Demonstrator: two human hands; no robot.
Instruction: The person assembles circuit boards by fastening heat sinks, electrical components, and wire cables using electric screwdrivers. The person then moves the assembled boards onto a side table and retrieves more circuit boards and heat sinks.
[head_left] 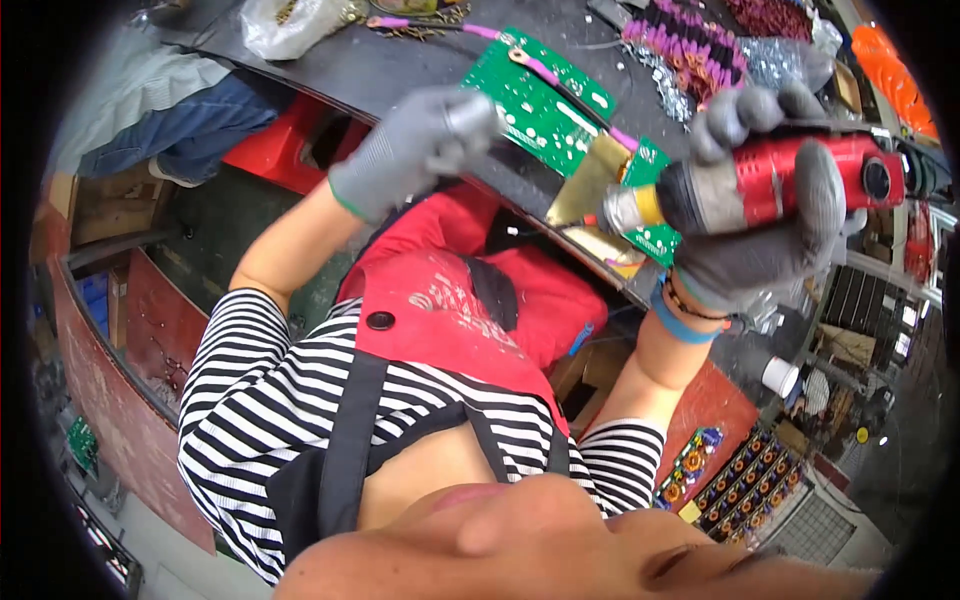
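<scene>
My right hand (750, 260), in a grey glove, is wrapped round a red and black power screwdriver (770, 185). Its silver nose and thin bit point left, over the bench edge. My left hand (410, 150), also gloved, is blurred, with its fingers curled together left of a green circuit board (545, 95); whatever they may hold is hidden. Across that board lies a black cable (575, 98) with pink sleeves and a ring lug. A brass-coloured plate (597, 178) sits between it and a second green board (655, 240), partly hidden behind the tool.
On the dark bench (350, 75) are a clear plastic bag (290, 25), a heap of pink-and-black cables (685, 45) and bagged silvery parts (785, 62). A person in jeans (180, 130) is at the left. Boards with copper coils (750, 485) stand at the lower right.
</scene>
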